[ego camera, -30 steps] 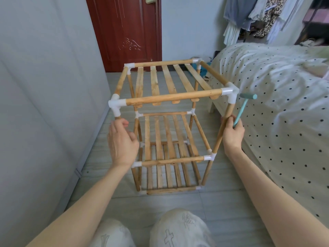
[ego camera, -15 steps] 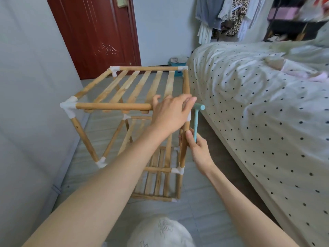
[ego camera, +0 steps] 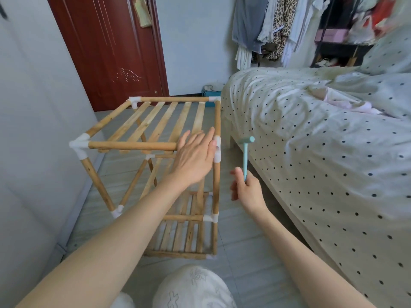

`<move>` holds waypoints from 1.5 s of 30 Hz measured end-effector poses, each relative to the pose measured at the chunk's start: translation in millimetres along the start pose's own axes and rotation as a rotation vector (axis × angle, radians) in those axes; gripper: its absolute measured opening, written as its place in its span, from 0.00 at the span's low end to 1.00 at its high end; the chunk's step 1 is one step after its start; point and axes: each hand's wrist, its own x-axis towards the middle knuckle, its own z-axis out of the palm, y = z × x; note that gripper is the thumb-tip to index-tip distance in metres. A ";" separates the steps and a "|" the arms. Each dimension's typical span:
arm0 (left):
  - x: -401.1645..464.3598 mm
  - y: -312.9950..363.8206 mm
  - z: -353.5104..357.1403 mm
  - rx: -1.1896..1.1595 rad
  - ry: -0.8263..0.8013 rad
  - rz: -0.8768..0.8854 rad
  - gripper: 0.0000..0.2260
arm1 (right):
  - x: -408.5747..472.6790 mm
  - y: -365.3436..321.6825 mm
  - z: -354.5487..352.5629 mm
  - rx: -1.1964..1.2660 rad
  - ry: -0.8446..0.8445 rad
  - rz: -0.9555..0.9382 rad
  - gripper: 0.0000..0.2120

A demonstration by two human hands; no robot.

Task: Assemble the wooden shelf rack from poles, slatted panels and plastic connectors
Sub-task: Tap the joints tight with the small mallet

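The wooden shelf rack (ego camera: 155, 123) stands on the floor with slatted panels on three levels and white plastic connectors at its corners. My left hand (ego camera: 195, 154) lies flat with straight fingers over the near top pole, beside the near right corner connector (ego camera: 217, 150). My right hand (ego camera: 246, 190) grips the handle of a small teal hammer (ego camera: 245, 152), held upright just right of the rack's near right post and apart from it.
A bed with a dotted cover (ego camera: 322, 141) runs along the right, close to the rack. A grey wall (ego camera: 29, 130) is on the left, a red door (ego camera: 111, 52) behind. Clothes hang at the back right. My knee (ego camera: 191, 287) is below.
My left hand has flattened, its fingers straightening over the top pole. My right hand with the hammer has come off the right post and moved right.
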 end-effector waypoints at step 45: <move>-64.7 -175.3 -87.1 -0.044 0.261 -0.406 0.30 | -18.8 -97.0 43.7 -0.724 0.022 -0.628 0.11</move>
